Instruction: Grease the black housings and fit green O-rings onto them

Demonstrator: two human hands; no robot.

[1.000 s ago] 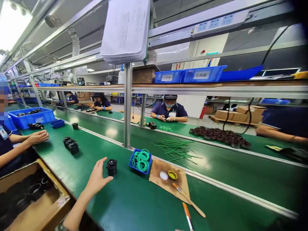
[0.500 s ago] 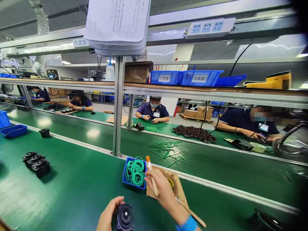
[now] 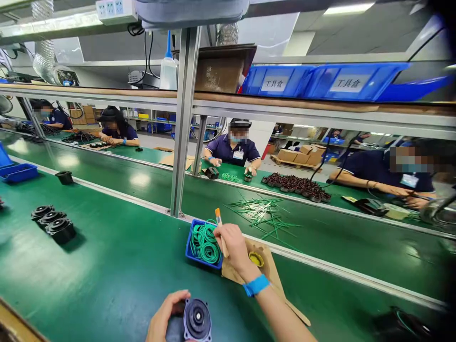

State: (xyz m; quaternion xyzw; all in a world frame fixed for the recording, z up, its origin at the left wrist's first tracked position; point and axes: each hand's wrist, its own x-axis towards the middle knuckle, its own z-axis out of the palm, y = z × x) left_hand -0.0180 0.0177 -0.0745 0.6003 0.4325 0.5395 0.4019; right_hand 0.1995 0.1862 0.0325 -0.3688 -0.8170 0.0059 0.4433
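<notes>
At the bottom of the head view, my left hand is closed around the side of a black motor housing with a round, stepped top and a small bright centre. My right hand grips a paintbrush, its orange bristles pointing up and away. That hand is at the right edge of a blue bin full of green rubber rings; whether its fingertips touch a ring is hidden. Beneath the right wrist lies a piece of cardboard with a small yellow dish on it.
Three black housings stand at the left, and another dark part at the lower right. A metal post rises behind the bin. Green strips lie scattered beyond the rail. Co-workers sit across the bench.
The view has tilted down and come closer. My right hand, still with the brush, has shifted back over the bin's right edge. My left hand still holds the housing.
</notes>
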